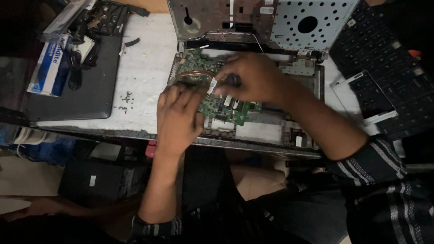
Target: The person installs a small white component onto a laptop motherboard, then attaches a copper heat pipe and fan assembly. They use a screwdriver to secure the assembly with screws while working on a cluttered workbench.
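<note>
Right grip: the right hand (253,77) is closed around a dark-handled tool (233,80), likely a screwdriver, its tip hidden among the fingers.
Left grip: the left hand (178,118) lies palm down, fingers loosely curled on the green circuit board (226,110); whether it pinches anything cannot be told.
Board: it sits inside the opened laptop base (271,131), a copper heat pipe (199,74) curving just above the left fingertips.
Around: a perforated metal panel (312,25) stands behind the base, a detached keyboard (384,68) lies to the right, and small screws (126,100) are scattered on the white table (144,63) beside a closed dark laptop (81,90).
</note>
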Tool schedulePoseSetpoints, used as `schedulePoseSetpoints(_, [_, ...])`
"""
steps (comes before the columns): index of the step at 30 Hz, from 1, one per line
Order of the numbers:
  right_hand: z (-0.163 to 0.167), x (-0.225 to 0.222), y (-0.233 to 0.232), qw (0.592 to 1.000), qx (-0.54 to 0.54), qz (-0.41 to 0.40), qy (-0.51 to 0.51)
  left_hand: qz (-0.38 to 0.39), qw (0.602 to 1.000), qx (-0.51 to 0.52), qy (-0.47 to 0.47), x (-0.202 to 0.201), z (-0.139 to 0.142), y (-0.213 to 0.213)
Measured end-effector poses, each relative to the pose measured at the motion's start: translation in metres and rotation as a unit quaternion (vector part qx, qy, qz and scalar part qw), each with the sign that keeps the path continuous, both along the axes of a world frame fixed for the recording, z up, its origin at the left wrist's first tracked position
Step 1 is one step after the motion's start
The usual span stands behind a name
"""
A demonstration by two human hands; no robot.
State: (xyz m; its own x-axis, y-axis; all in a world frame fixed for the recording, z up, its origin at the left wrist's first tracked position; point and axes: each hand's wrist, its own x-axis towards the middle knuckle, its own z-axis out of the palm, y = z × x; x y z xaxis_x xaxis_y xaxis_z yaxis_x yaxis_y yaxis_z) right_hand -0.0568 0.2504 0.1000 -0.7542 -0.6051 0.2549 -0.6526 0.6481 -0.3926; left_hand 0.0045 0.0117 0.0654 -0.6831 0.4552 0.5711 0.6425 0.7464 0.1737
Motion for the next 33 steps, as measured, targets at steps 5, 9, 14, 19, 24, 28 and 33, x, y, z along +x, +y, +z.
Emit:
schedulePoseSetpoints(5, [0.008, 0.016, -0.009, 0.996, 0.014, 0.020, 0.090, -0.004, 0.999, 0.028, -0.031, -0.001, -0.003, -0.003])
schedulePoseSetpoints(9, [0.009, 0.015, -0.015, 0.997, 0.058, -0.022, 0.048, 0.002, 0.998, 0.044, -0.033, 0.000, -0.002, -0.002])
schedulePoseSetpoints(14, [0.006, 0.014, -0.017, 0.998, 0.045, -0.021, 0.045, 0.005, 0.998, 0.046, -0.045, 0.000, 0.002, -0.002])
schedulePoseSetpoints(19, [0.003, 0.013, -0.017, 0.998, 0.015, -0.019, 0.066, 0.005, 0.995, 0.071, -0.074, -0.001, 0.006, -0.002])
schedulePoseSetpoints(24, [-0.001, 0.011, -0.015, 0.997, -0.004, -0.013, 0.080, -0.003, 0.994, 0.082, -0.076, -0.003, 0.005, -0.002])
schedulePoseSetpoints(28, [-0.005, 0.012, -0.011, 0.996, -0.040, -0.005, 0.083, 0.009, 0.994, 0.074, -0.079, -0.003, 0.002, -0.002])
schedulePoseSetpoints(33, [-0.012, 0.002, -0.009, 0.991, -0.074, 0.001, 0.115, 0.003, 0.995, 0.076, -0.071, -0.004, 0.001, -0.003])
